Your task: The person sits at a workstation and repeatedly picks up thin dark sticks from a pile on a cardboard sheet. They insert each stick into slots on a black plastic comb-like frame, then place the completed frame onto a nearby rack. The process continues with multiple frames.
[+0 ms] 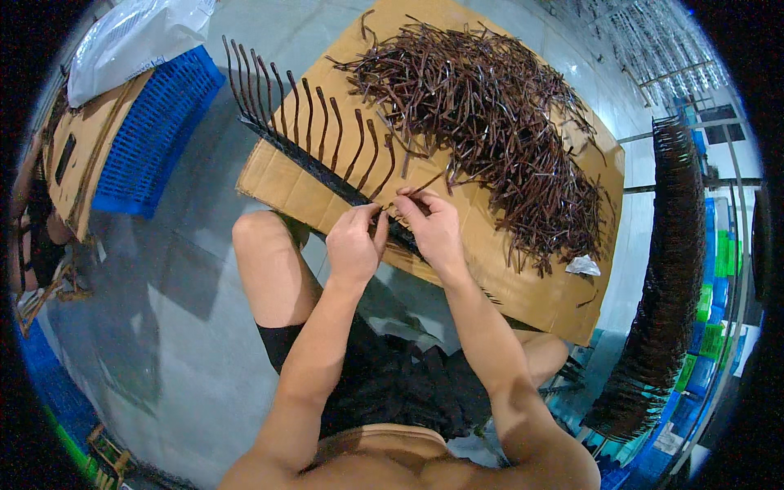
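Observation:
A long dark bar (314, 167) runs slantwise in front of me, with a row of thin, curved brown rods (336, 131) standing along its far left part. My left hand (355, 242) is at the bar beside the last rod in the row. Its fingertips are pinched together, and what they hold is hidden. Just to its right, my right hand (433, 231) pinches a loose brown rod (430, 183) between thumb and forefinger, its far end pointing up and right. Beyond my hands a large heap of similar brown rods (465, 102) lies on flattened cardboard (327, 208).
A blue plastic crate (155, 131) stands at the left with cardboard and a white plastic bag (135, 41) on it. At the right hangs a dense row of dark rods (674, 245), near blue and green crates (712, 327). A crumpled wrapper (582, 265) lies beside the heap.

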The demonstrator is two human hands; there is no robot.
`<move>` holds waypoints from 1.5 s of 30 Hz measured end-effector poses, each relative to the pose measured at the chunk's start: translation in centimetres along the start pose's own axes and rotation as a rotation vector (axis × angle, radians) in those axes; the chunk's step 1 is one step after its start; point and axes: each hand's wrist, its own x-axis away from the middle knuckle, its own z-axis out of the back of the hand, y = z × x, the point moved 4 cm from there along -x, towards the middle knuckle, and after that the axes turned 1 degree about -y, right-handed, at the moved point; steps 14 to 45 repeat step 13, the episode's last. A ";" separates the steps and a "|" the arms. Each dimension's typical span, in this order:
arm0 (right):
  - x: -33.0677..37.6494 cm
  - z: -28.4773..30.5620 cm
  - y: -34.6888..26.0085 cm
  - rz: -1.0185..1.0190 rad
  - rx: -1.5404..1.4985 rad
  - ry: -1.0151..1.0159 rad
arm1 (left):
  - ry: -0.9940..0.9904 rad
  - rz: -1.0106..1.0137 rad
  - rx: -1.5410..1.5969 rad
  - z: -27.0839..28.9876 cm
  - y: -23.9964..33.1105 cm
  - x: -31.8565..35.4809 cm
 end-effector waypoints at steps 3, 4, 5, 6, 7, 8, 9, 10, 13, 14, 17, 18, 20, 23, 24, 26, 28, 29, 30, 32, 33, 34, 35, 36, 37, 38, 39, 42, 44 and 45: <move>0.0 -0.2 0.7 -0.040 0.016 0.024 | 0.002 -0.079 -0.046 0.0 -0.2 -0.1; 0.0 -0.3 1.1 -0.038 -0.031 0.034 | 0.005 -0.109 -0.064 -0.1 -0.2 -0.2; 0.1 -0.1 1.5 -0.033 -0.026 0.034 | -0.006 -0.108 -0.057 -0.2 -0.2 -0.2; 0.1 -0.1 1.5 -0.029 -0.022 0.030 | -0.016 -0.104 -0.054 -0.3 -0.2 -0.2; 0.1 -0.1 1.5 -0.026 -0.018 0.026 | -0.026 -0.100 -0.051 -0.4 -0.2 -0.2; 0.1 -0.1 1.7 -0.006 0.012 0.027 | -0.015 -0.105 -0.048 -0.4 -0.2 -0.2; 0.0 -0.1 1.7 0.017 0.042 0.031 | -0.005 -0.112 -0.043 -0.4 -0.3 -0.2; 0.0 0.0 1.7 0.039 0.073 0.035 | 0.006 -0.120 -0.038 -0.4 -0.3 -0.2; 0.0 0.1 1.9 -0.047 0.044 0.000 | -0.063 -0.076 -0.062 -0.5 -0.4 -0.2; 0.0 0.1 1.9 -0.047 0.044 0.000 | -0.063 -0.076 -0.062 -0.5 -0.4 -0.2; 0.0 0.1 1.9 -0.047 0.044 0.000 | -0.063 -0.076 -0.062 -0.5 -0.4 -0.2; 0.0 0.1 1.9 -0.047 0.044 0.000 | -0.063 -0.076 -0.062 -0.5 -0.4 -0.2; 0.0 0.1 1.9 -0.047 0.044 0.000 | -0.063 -0.076 -0.062 -0.5 -0.4 -0.2; 0.0 0.1 1.9 -0.047 0.044 0.000 | -0.063 -0.076 -0.062 -0.5 -0.4 -0.2; 0.0 0.1 1.9 -0.047 0.044 0.000 | -0.063 -0.076 -0.062 -0.5 -0.4 -0.2; 0.0 0.1 1.9 -0.047 0.044 0.000 | -0.063 -0.076 -0.062 -0.5 -0.4 -0.2; 0.0 0.1 1.9 -0.047 0.044 0.000 | -0.063 -0.076 -0.062 -0.5 -0.4 -0.2; 0.0 0.1 1.9 -0.047 0.044 0.000 | -0.063 -0.076 -0.062 -0.5 -0.4 -0.2; 0.0 0.1 1.9 -0.047 0.044 0.000 | -0.063 -0.076 -0.062 -0.5 -0.4 -0.2; 0.0 0.1 1.9 -0.047 0.044 0.000 | -0.063 -0.076 -0.062 -0.5 -0.4 -0.2; 0.0 0.1 1.9 -0.047 0.044 0.000 | -0.063 -0.076 -0.062 -0.5 -0.4 -0.2; 0.0 0.1 1.9 -0.047 0.044 0.000 | -0.063 -0.076 -0.062 -0.5 -0.4 -0.2; 0.0 0.1 1.9 -0.047 0.044 0.000 | -0.063 -0.076 -0.062 -0.5 -0.4 -0.2; 0.0 0.1 1.9 -0.047 0.044 0.000 | -0.063 -0.076 -0.062 -0.5 -0.4 -0.2; 0.0 0.1 1.9 -0.047 0.044 0.000 | -0.063 -0.076 -0.062 -0.5 -0.4 -0.2; 0.0 0.1 1.9 -0.047 0.044 0.000 | -0.063 -0.076 -0.062 -0.5 -0.4 -0.2; 0.0 0.1 1.9 -0.047 0.044 0.000 | -0.063 -0.076 -0.062 -0.5 -0.4 -0.2; 0.0 0.1 1.9 -0.047 0.044 0.000 | -0.063 -0.076 -0.062 -0.5 -0.4 -0.2; 0.0 0.1 1.9 -0.047 0.044 0.000 | -0.063 -0.076 -0.062 -0.5 -0.4 -0.2; 0.0 0.1 1.9 -0.047 0.044 0.000 | -0.063 -0.076 -0.062 -0.5 -0.4 -0.2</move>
